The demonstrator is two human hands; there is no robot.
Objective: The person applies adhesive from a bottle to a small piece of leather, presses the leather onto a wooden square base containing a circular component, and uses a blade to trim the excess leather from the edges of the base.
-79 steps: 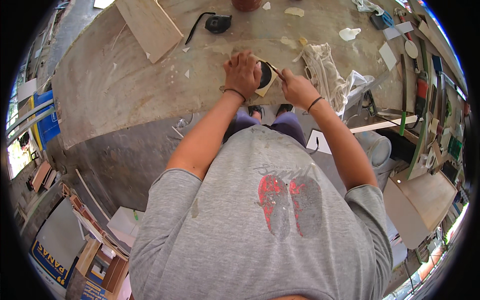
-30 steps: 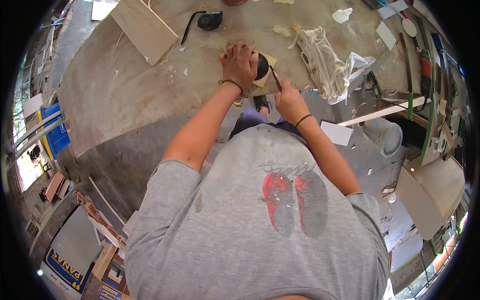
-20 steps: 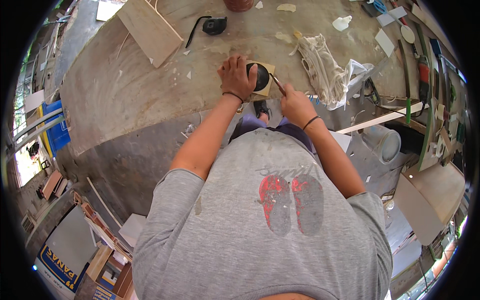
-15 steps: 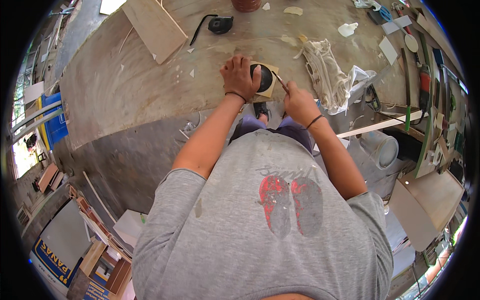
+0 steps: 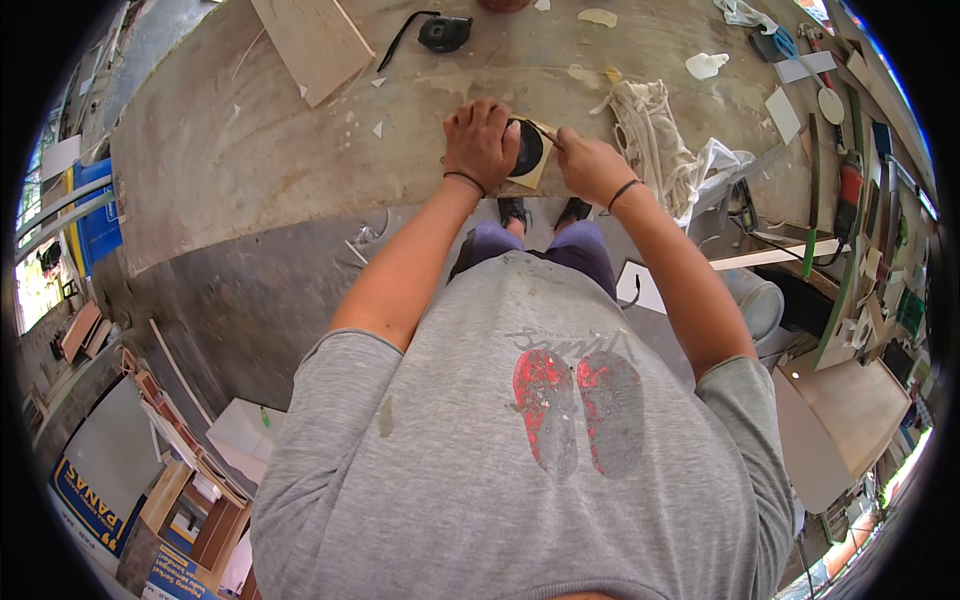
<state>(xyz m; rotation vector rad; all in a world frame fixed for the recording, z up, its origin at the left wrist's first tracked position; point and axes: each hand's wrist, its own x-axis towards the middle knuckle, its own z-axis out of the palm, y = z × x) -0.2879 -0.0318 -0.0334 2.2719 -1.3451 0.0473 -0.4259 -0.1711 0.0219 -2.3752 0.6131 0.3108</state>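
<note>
A black round disc (image 5: 524, 152) lies on a small tan square board (image 5: 533, 178) near the bench's front edge. My left hand (image 5: 482, 142) covers the left side of both, fingers bent together and thumb pressed on the disc. My right hand (image 5: 592, 167) pinches a thin, dark, pencil-like tool (image 5: 549, 134), its tip at the upper right of the disc. Most of the tool is hidden by my fingers, so its exact kind is unclear.
A black tape measure (image 5: 444, 34) and a wooden panel (image 5: 316, 42) lie farther back on the stained bench (image 5: 230, 170). A crumpled cream cloth (image 5: 648, 130) sits right of my right hand. Hand tools, with a red-bodied power tool (image 5: 850, 182), line the right side.
My right hand has moved slightly left and up, and the tool's tip now sits higher along the disc's edge. My left hand still presses the disc. The whole view has shifted a little.
</note>
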